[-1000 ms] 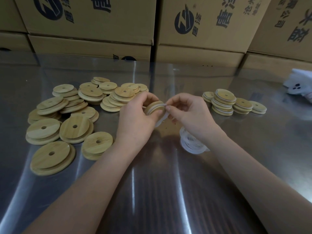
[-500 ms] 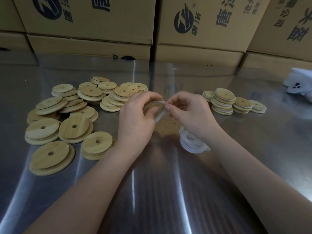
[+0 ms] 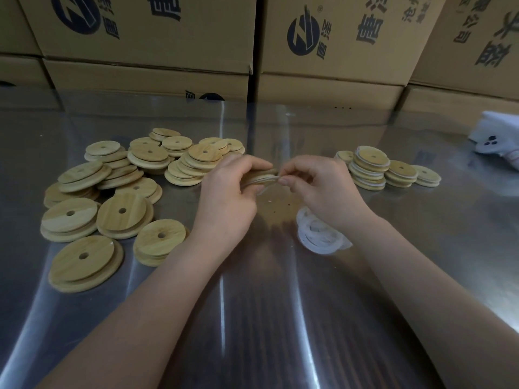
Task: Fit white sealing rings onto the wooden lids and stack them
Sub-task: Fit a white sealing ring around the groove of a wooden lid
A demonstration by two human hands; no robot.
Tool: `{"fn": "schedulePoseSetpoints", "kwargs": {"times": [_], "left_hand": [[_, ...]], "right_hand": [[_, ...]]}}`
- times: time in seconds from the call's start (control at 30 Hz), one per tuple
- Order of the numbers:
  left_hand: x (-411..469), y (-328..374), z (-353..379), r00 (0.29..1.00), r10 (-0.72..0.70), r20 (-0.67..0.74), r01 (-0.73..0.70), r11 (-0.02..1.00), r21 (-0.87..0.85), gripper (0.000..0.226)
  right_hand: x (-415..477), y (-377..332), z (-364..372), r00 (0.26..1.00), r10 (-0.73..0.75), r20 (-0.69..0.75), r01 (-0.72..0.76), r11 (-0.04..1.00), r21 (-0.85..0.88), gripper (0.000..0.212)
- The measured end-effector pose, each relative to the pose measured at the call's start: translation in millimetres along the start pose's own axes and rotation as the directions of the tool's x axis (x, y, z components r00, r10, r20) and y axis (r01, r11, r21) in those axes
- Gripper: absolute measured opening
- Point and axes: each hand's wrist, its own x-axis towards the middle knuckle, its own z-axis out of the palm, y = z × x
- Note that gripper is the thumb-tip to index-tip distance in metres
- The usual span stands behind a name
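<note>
While the left hand grips a wooden lid edge-on above the steel table, fingers curled over its rim, the right hand pinches a white sealing ring against the lid's right edge between thumb and forefinger. How far the ring sits round the lid cannot be told, since the left fingers hide most of both.

Beyond the lid, closed cardboard boxes form a wall. Their contents are out of sight and their tops are cut off.

Just right of the lid and nearer the person lies a small heap of white rings, partly covered by the right wrist. Left of the lid spreads a loose pile of bare lids, overlapping, each with a centre hole. Right of the lid stand short stacks of ringed lids, white bands showing between the discs. Far right of the lid, a white object is cropped at the edge and hard to identify.
</note>
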Motion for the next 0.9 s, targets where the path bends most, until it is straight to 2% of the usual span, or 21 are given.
{"fn": "schedulePoseSetpoints", "kwargs": {"times": [0.17, 0.3, 0.6, 0.73, 0.9], "left_hand": [[-2.2, -2.0, 1.8, 0.997, -0.074, 0.016, 0.075, 0.994, -0.079, 0.027], [-2.3, -1.8, 3.3, 0.992, -0.128, 0.018, 0.130, 0.984, -0.119, 0.028], [-1.2, -3.3, 5.3, 0.951, -0.310, 0.010, 0.297, 0.899, -0.322, 0.017], [-1.6, -2.9, 4.7, 0.932, -0.363, 0.021, 0.338, 0.844, -0.416, 0.013], [-1.1, -1.3, 5.3, 0.938, -0.345, 0.027, 0.326, 0.855, -0.403, 0.015]], "right_hand": [[-0.8, -1.3, 6.1, 0.993, -0.086, -0.079, 0.084, 0.996, -0.024, 0.001], [-0.9, -4.5, 10.2, 0.993, -0.090, -0.079, 0.090, 0.996, -0.003, 0.002], [-2.3, -5.5, 13.0, 0.994, 0.100, -0.043, -0.090, 0.974, 0.207, 0.002], [-3.1, -6.1, 15.7, 0.991, 0.115, -0.072, -0.099, 0.977, 0.190, 0.006], [-3.1, -5.5, 13.8, 0.988, 0.111, -0.110, -0.089, 0.979, 0.182, 0.006]]}}
